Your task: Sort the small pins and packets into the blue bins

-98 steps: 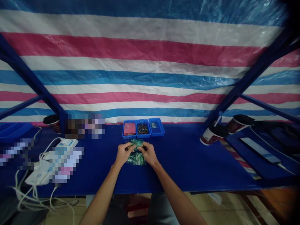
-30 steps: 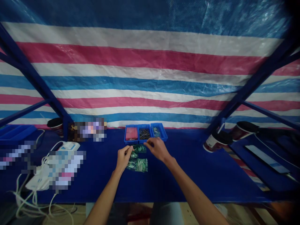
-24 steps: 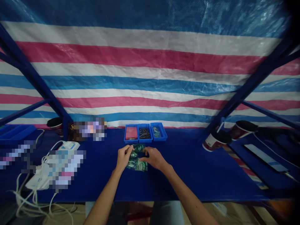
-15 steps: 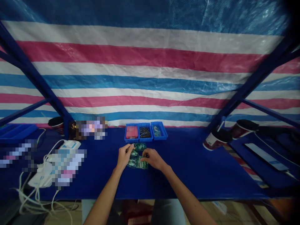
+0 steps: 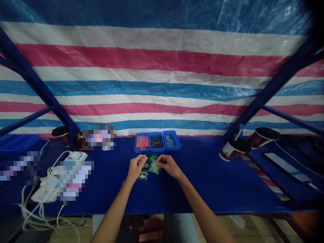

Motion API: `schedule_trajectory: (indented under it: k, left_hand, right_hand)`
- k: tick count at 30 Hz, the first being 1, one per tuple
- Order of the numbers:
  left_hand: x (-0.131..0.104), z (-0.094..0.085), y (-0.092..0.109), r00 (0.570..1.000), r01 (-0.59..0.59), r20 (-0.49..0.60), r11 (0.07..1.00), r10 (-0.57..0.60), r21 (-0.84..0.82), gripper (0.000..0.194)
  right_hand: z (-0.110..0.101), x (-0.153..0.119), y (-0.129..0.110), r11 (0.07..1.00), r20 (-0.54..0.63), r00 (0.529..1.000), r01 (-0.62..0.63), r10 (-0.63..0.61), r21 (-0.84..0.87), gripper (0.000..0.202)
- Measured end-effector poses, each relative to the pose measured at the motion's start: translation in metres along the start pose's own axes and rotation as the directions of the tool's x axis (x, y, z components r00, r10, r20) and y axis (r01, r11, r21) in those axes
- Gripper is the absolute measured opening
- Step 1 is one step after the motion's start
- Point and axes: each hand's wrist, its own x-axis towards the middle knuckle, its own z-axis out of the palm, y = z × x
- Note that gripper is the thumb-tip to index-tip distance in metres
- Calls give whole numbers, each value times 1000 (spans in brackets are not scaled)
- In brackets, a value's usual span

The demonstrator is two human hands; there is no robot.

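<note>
Several small green circuit boards (image 5: 143, 175) lie on the blue table (image 5: 202, 182) in front of me. My right hand (image 5: 170, 166) pinches one green board (image 5: 154, 167) and holds it tilted just above the table. My left hand (image 5: 136, 167) rests on the left side of the boards, fingers curled on one; the board under it is mostly hidden. Behind the hands stand three small blue bins: one with red pieces (image 5: 142, 142), one with dark thin parts (image 5: 156, 141), one with a few small parts (image 5: 171, 140).
White cables and power adapters (image 5: 48, 189) lie at the left, near a blue tray (image 5: 17, 141). Dark-lidded paper cups stand at the back left (image 5: 60, 133) and the right (image 5: 234, 150). Blue frame posts rise on both sides before a striped tarp.
My right hand reached to the bins, came back to the boards and has lifted one green board. The left hand stayed on the pile.
</note>
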Motion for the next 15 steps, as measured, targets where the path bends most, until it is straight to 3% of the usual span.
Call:
schedule_trajectory:
  k: [8, 12, 15]
  left_hand:
    - [2, 2, -1, 997, -48, 70, 995, 42, 88, 35]
    - [2, 3, 0, 998, -54, -6, 991, 55, 120, 33]
    - [2, 3, 0, 998, -44, -30, 993, 48, 109, 32]
  right_hand:
    - [12, 12, 2, 1000, 35, 999, 4, -5, 16, 33]
    - [19, 12, 7, 977, -3, 1000, 0, 0, -211, 22]
    - [21, 9, 1, 885, -72, 995, 29, -71, -465, 11]
